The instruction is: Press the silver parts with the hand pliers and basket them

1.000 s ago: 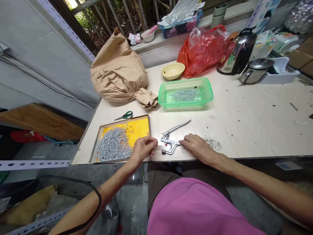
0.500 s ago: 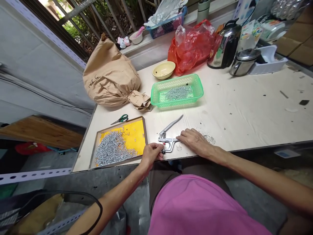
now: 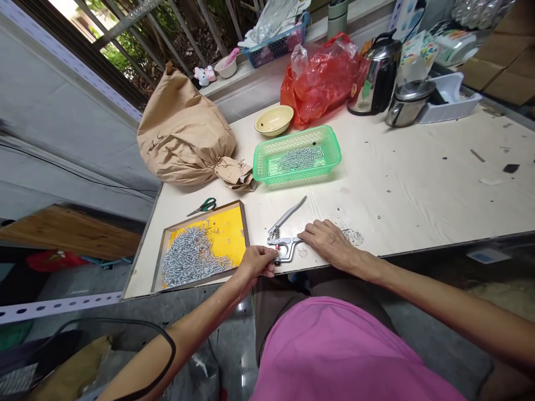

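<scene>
Hand-held snap pliers (image 3: 285, 241) lie near the table's front edge, their upper handle raised and a spring showing by the pivot. My right hand (image 3: 328, 242) is closed on the end of the lower handle, palm down on the table. At the jaw end, the fingers of my left hand (image 3: 259, 262) are pinched together; what lies between them is too small to make out. Left of that hand is a shallow tray (image 3: 244, 223) with a yellow bottom, holding a heap of small silvery metal parts (image 3: 190, 256).
Behind the pliers stands a green plastic basket (image 3: 298, 177) with more metal parts. Green-handled scissors (image 3: 204, 206) lie behind the tray. Farther back are a brown paper sack (image 3: 188, 133), a yellow bowl (image 3: 273, 121), a red plastic bag (image 3: 320, 83) and a kettle (image 3: 376, 75).
The whole view has shifted slightly. Both hands keep their places at the pliers, and the raised handle stays up.
</scene>
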The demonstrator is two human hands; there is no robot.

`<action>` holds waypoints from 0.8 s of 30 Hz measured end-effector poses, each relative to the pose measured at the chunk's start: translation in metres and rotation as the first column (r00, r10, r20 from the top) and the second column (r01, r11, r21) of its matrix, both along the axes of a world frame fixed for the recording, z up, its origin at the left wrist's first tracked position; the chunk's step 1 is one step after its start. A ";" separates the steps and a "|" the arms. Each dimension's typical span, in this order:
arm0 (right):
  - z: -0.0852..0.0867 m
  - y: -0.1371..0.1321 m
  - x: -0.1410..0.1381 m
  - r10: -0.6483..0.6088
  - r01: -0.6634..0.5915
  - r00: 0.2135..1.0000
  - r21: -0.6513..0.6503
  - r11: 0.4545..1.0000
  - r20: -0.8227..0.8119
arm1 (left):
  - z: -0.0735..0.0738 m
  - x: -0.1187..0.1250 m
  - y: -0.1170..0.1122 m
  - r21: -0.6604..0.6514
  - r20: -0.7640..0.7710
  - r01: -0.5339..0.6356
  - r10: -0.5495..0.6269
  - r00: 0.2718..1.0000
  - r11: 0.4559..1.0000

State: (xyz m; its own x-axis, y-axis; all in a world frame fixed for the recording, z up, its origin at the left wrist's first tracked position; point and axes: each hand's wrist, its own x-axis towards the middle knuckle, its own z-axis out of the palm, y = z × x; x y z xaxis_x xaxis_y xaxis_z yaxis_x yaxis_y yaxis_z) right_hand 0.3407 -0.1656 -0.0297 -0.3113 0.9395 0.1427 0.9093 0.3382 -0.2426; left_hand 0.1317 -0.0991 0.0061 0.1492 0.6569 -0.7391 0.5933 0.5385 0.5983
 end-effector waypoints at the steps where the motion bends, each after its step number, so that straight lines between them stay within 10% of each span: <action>1: 0.001 0.000 -0.001 -0.005 0.005 1.000 0.002 1.000 0.003 | -0.001 -0.001 0.000 0.003 -0.006 0.013 -0.013 1.000 1.000; 15: 0.001 0.001 -0.002 -0.007 0.007 1.000 -0.024 1.000 0.018 | 0.000 -0.003 0.023 -0.023 -0.076 0.256 -0.257 0.963 0.966; 24: -0.001 -0.001 -0.004 -0.016 0.014 0.999 0.048 0.999 0.043 | 0.007 0.002 0.017 -0.127 -0.069 0.162 -0.172 0.983 0.978</action>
State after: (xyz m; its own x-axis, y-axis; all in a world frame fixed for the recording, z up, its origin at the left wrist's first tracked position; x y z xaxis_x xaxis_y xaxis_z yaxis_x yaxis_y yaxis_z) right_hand 0.3371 -0.1661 -0.0307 -0.3042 0.9366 0.1737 0.9236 0.3347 -0.1870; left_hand 0.1335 -0.0818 0.0132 0.1871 0.5330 -0.8252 0.7241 0.4929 0.4825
